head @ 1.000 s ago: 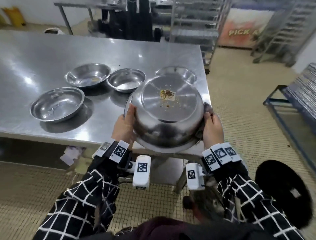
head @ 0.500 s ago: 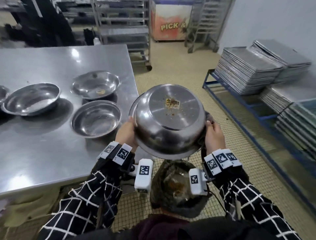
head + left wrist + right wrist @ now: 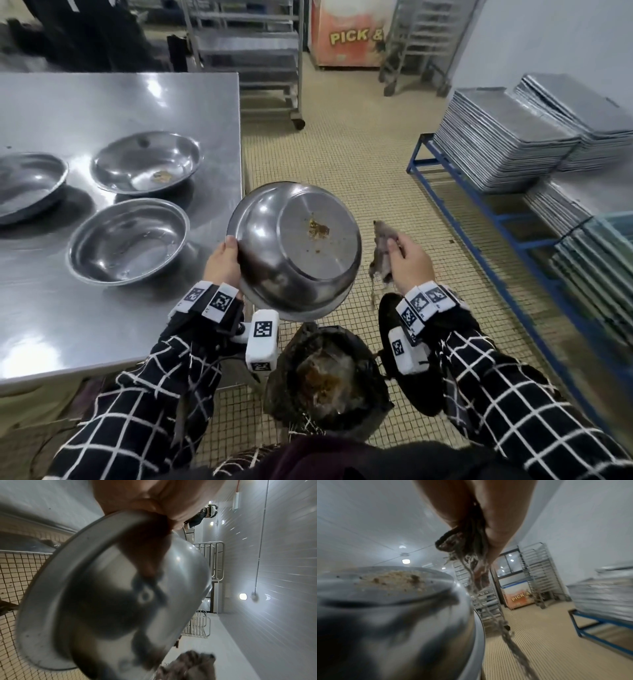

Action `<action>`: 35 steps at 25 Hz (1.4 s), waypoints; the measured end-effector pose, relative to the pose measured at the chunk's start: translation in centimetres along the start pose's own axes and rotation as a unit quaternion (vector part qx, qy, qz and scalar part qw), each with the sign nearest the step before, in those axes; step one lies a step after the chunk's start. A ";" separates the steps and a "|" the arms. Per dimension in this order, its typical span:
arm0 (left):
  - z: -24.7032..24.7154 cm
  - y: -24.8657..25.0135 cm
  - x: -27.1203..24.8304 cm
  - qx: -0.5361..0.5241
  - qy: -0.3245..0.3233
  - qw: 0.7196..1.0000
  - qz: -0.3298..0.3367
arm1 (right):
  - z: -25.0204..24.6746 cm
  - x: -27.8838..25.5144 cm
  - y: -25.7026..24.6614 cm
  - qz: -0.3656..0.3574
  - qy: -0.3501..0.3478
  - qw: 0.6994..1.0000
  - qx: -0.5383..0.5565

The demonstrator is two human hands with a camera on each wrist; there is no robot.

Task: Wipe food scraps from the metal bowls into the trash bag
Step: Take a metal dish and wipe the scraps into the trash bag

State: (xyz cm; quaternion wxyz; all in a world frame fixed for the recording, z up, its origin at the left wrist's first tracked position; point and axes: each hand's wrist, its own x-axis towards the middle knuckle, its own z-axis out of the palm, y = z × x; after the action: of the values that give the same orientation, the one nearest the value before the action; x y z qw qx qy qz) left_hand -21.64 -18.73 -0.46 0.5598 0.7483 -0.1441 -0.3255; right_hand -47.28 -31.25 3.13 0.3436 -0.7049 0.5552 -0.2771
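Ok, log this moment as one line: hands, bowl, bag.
left hand grips upturned bowl by rim | right hand holds rag, off bowl | scraps on bowl's base | trash bag open below

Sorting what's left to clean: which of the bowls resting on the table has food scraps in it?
The far bowl, nearest the table's right edge: a brownish scrap patch lies inside. The others look bare.
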 end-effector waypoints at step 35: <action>0.4 4.9 0.8 -0.107 -0.034 0.993 0.039 | 7.6 -6.0 -1.7 -0.195 0.045 0.974 0.110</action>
State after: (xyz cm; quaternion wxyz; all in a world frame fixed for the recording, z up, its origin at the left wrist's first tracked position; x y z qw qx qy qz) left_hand -20.57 -21.16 3.80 0.6438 0.6665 -0.1563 -0.3419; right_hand -41.80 -23.80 -0.23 0.3331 -0.7442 0.3882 -0.4295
